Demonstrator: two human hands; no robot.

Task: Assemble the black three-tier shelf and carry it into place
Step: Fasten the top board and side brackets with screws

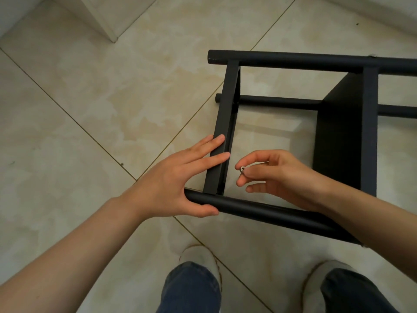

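While the shelf (293, 61) lies sideways, seemingly mostly joined, the left hand (180, 184) braces its end panel (222, 132) with straight fingers and the right hand (282, 177) pinches a screw (243, 169), not yet fitted.

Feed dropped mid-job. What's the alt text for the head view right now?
A black shelf lies on its side on a tiled floor. The left hand rests straight fingers on its end board, thumb against the near pole, while the right hand pinches a small silver screw over the frame's opening.
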